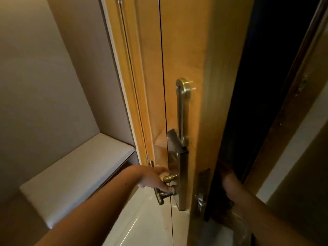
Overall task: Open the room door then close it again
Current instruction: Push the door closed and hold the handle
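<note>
- Your left hand (156, 178) is curled around the lever (159, 194) on the door (184, 59), fingers wrapped over the bar near its round stem.
- Your right hand (229, 180) reaches past the door's edge into the dark gap; it is blurred and shadowed, so you cannot tell whether it grips the edge or is spread flat.
- The door stands ajar: its edge lies between your two hands, and the latch plate (202, 194) faces you just inboard of your right wrist.
- By my reading, the opening is done or nearly done; the closing is yet to come, since the gap beyond your right hand is wide and black.
- Whether you are swinging it wider or starting it back cannot be told from one view.
- The door is smooth, warm-toned wood with a satin sheen, and a thin dark vertical seam runs down it right above your left fingers.
- The lever is a brushed brass-coloured bar, rounded at the ends, mounted on a tall, flat metal lock plate (182, 178) just right of your left hand.
- Above that hand hangs a long looped swing-bar guard (182, 110), same brushed metal, pivoting on a round boss.
- Left of your left forearm sits a pale, padded bench (74, 174) with a soft matte top.
</note>
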